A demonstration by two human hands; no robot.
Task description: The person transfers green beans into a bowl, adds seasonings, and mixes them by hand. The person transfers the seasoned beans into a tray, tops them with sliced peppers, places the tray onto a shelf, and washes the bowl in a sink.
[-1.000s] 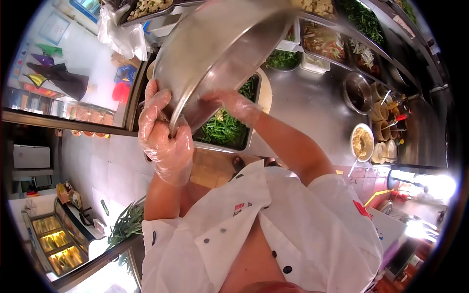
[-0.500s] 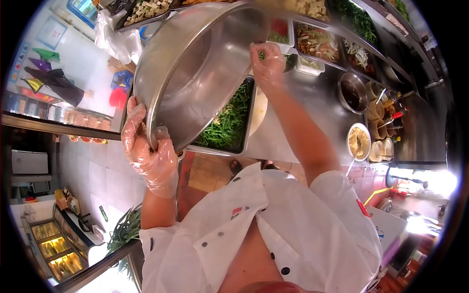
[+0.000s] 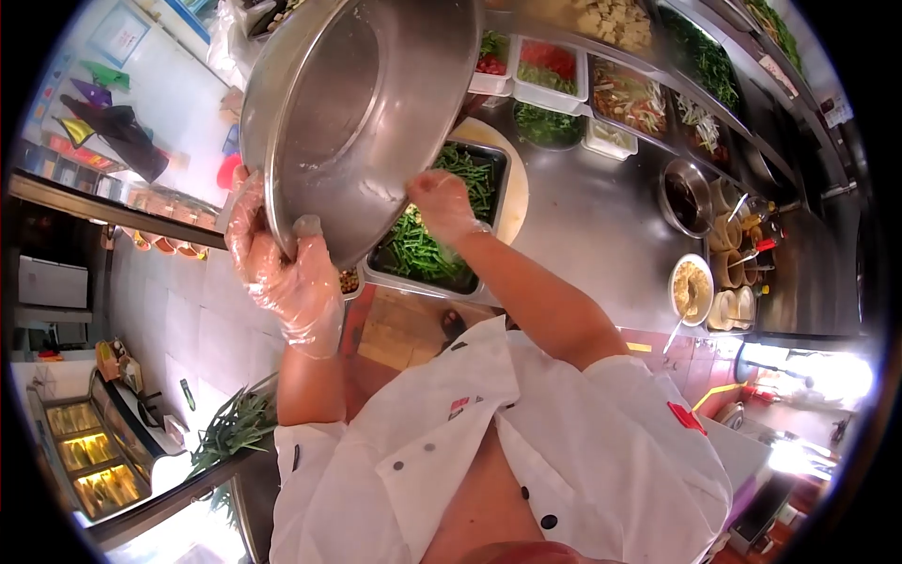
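Note:
A large stainless steel bowl (image 3: 329, 122) is held tilted on its side, its inside facing right, with only wet smears visible in it. My left hand (image 3: 287, 268), in a clear plastic glove, grips the bowl's near rim, thumb on the inner side. My right hand (image 3: 442, 207), gloved too, is closed with curled fingers at the bowl's lower right edge; whatever it may hold is hidden. Below that hand lie cut green beans (image 3: 427, 249) with pale chopped bits, in a dark rectangular tray (image 3: 503, 174). A round pale board (image 3: 515, 202) shows beneath the tray.
Behind the bowl stand plastic tubs of chopped red and green vegetables (image 3: 550, 75) and trays of mixed vegetables (image 3: 625, 99). To the right are a metal bowl of dark liquid (image 3: 686, 197), a white bowl with a spoon (image 3: 692, 289) and seasoning pots (image 3: 723, 226). Leafy greens (image 3: 235, 432) lie lower left.
My right hand has come down and left from the bowl's upper right rim to its lower edge, above the beans. The bowl has shifted slightly up and left in view, still in my left hand.

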